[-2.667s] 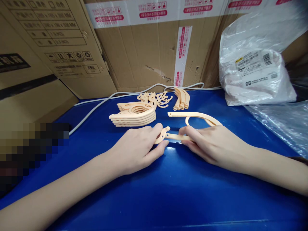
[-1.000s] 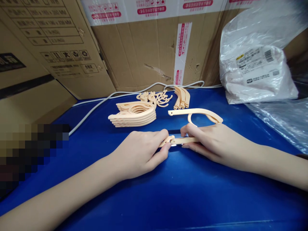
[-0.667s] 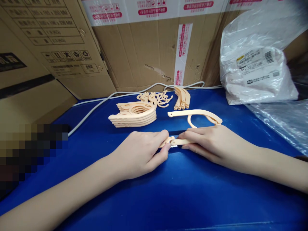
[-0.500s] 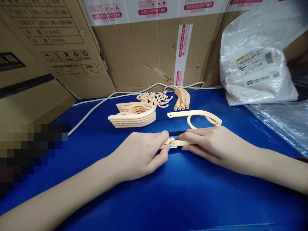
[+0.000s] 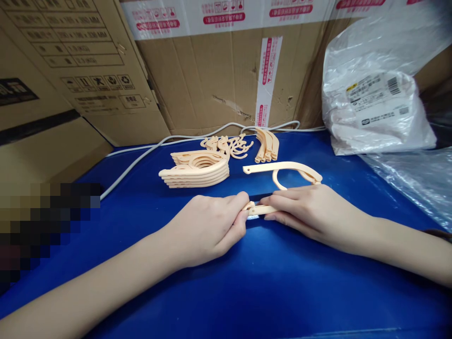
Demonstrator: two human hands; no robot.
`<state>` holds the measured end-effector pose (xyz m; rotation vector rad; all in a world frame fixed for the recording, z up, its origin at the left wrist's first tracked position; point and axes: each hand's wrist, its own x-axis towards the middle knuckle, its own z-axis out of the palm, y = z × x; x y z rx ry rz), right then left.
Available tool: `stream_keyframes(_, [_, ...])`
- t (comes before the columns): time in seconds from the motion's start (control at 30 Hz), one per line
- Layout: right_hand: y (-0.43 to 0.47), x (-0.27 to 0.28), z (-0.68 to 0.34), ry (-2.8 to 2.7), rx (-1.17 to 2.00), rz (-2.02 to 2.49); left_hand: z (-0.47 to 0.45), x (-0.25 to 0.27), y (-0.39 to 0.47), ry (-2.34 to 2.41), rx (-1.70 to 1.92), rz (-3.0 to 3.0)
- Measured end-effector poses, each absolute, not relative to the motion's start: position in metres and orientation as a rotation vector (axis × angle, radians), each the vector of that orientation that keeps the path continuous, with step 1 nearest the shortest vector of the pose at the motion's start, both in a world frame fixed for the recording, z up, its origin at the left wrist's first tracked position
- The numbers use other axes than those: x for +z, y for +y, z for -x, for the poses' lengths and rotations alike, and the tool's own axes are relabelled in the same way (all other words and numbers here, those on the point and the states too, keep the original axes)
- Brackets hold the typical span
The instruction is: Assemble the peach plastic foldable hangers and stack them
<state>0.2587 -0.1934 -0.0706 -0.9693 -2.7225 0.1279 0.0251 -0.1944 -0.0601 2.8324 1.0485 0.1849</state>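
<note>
My left hand pinches a small cream plastic piece, apparently a hanger hook, mostly covered by the fingers. My right hand is closed on a cream folding hanger. One arm of this hanger points left and its end meets the small piece between my hands. The other arm curves up behind my right hand, with a hole at its tip. Part of a ring shape shows under that arm. Where the two pieces join is partly hidden by my left thumb and finger.
Beyond my left hand lies a stack of folded cream hangers. Loose hooks and a pile of curved hanger arms lie behind it. A white cable, cardboard boxes and a white plastic bag border the blue table.
The hanger in my right hand has shifted slightly left, toward my left hand. Its end now overlaps the small piece more, and less of that piece shows.
</note>
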Motion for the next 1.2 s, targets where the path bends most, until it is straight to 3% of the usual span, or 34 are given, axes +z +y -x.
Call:
stream_keyframes(0.5, [-0.193, -0.074, -0.255, -2.733, 0.180, 0.997, -0.026, -0.067, -0.191, 1.151, 0.080, -3.156])
stream_keyframes(1.2, [-0.195, -0.071, -0.255, -2.761, 0.203, 0.996, -0.023, -0.068, -0.194, 1.023, 0.256, -3.449])
